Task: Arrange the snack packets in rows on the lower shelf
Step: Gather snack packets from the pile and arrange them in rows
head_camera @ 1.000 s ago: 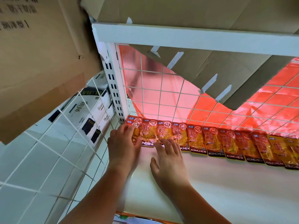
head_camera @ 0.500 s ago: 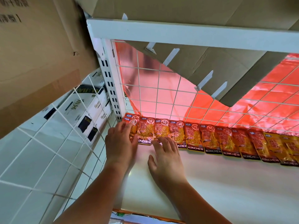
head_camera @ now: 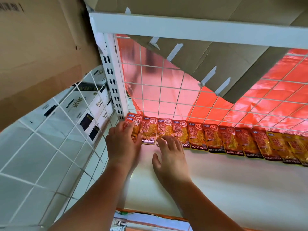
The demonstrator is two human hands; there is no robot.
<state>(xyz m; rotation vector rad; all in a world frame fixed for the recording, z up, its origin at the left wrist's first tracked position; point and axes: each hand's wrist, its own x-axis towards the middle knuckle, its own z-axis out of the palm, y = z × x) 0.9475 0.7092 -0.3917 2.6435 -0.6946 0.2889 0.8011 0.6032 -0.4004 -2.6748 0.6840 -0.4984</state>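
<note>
Several orange-red KONCHEW snack packets [head_camera: 213,137] lie in one overlapping row along the back of the white lower shelf [head_camera: 233,184], against the wire grid. My left hand [head_camera: 122,144] lies flat with straight fingers on the leftmost packets [head_camera: 133,120] in the back left corner. My right hand [head_camera: 170,155] rests beside it, fingertips touching the lower edge of the third packet [head_camera: 164,129]. Neither hand grips anything.
A white slotted upright [head_camera: 113,84] and a wire side panel [head_camera: 55,147] bound the shelf on the left, with white boxes [head_camera: 83,110] behind it. The upper shelf rail [head_camera: 200,30] and a hanging cardboard flap [head_camera: 225,67] sit overhead. Red plastic sheeting [head_camera: 266,105] backs the grid.
The view has shifted slightly. Both hands stay on the left end of the row, the right hand's fingers sliding a little forward onto the packet edges.
</note>
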